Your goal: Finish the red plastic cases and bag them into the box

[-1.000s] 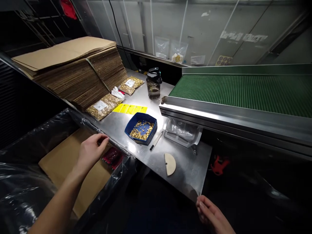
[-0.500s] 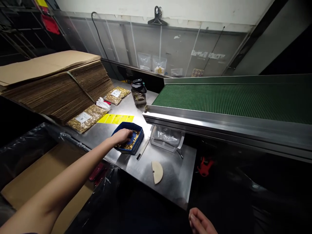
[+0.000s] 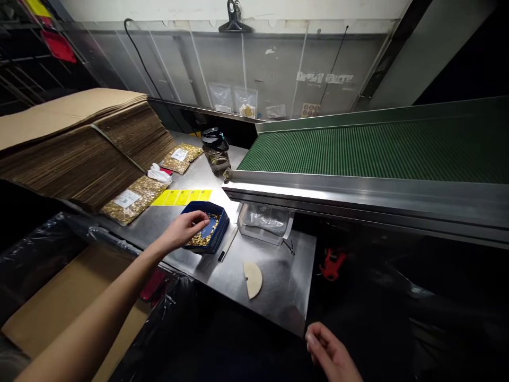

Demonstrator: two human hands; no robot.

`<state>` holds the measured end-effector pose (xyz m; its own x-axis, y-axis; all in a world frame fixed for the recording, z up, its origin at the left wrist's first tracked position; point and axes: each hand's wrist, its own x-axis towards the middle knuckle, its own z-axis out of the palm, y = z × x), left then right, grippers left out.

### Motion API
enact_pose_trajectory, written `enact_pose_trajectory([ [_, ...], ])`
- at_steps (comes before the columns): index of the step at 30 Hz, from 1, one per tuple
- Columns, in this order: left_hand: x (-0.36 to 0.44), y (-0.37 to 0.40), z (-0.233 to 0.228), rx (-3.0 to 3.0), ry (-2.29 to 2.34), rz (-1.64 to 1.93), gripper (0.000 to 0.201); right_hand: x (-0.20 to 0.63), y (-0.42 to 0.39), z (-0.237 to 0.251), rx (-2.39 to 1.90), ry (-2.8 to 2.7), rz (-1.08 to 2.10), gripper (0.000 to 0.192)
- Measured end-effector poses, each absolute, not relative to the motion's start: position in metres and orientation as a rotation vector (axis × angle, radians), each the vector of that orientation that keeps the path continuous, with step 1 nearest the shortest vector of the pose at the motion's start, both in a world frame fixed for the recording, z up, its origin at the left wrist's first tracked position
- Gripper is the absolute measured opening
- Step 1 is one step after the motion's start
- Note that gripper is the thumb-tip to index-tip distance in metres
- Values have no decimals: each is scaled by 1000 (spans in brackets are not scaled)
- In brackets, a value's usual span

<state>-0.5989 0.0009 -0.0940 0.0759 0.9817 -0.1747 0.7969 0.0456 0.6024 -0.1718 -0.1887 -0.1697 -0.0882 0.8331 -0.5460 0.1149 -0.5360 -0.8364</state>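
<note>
My left hand (image 3: 187,227) hovers over a blue bin (image 3: 220,231), thumb and fingers pinched together. Whatever sits between those fingertips is too small to make out. Small gold-coloured pieces (image 3: 202,240) lie scattered in the bin, and its blue floor shows through in the middle. At the lower edge of the view my right hand (image 3: 332,350) is held apart from the table, its fingers curled toward the thumb; what it holds, if anything, is hidden. A white pen-like tool (image 3: 227,245) lies beside the bin, and a pale half-round disc (image 3: 253,279) rests nearer the front edge.
A green conveyor belt (image 3: 318,155) crosses on the right, above a clear bin (image 3: 265,220) of plastic bags. Stacked cardboard (image 3: 79,154), filled bags (image 3: 135,199), yellow labels (image 3: 182,197) and a dark jug (image 3: 216,153) stand left and behind. A lined box (image 3: 67,297) is at lower left.
My left hand has lifted out of the gold pieces and drawn back slightly left, uncovering more of the bin's floor. My right hand has risen a little, and the camera view has shifted.
</note>
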Motion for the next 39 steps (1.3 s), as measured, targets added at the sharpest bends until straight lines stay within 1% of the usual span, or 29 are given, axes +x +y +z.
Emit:
enact_pose_trajectory([
  [2, -569, -31, -77, 1724, 1671, 472, 41, -184, -174, -139, -1612, -1236, 1561, 41],
  [3, -551, -47, -70, 1676, 1592, 498, 39, -192, -165, -122, -1567, -1347, 1510, 34],
  [4, -532, -62, -64, 1512, 1453, 607, 34, -200, -156, -105, -1494, -1442, 1460, 26],
  [6, -496, -87, -54, 1263, 1235, 666, 27, -216, -137, -74, -1313, -1541, 1351, 15],
  [7, -480, -96, -51, 1185, 1148, 659, 25, -222, -128, -63, -1221, -1582, 1328, 14],
  [10, -445, -110, -50, 1049, 1014, 640, 23, -231, -110, -44, -1016, -1703, 1288, 24],
  [14, -422, -112, -60, 947, 979, 666, 22, -225, -111, -46, -1037, -1726, 1217, 20],
  [19, -400, -110, -72, 730, 915, 773, 21, -210, -125, -61, -1229, -1394, 1153, 8],
  [21, -392, -108, -74, 659, 893, 793, 20, -203, -129, -66, -1307, -1226, 1235, 9],
  [25, -380, -107, -76, 625, 881, 764, 17, -194, -134, -71, -1339, -1000, 1427, 18],
  [30, -372, -108, -75, 707, 932, 776, 15, -191, -134, -71, -1267, -886, 1512, 19],
  [34, -369, -112, -71, 775, 970, 821, 17, -189, -133, -75, -1202, -765, 1567, 20],
  [39, -366, -120, -66, 1039, 1153, 909, 10, -190, -133, -80, -1128, -574, 1674, 20],
])
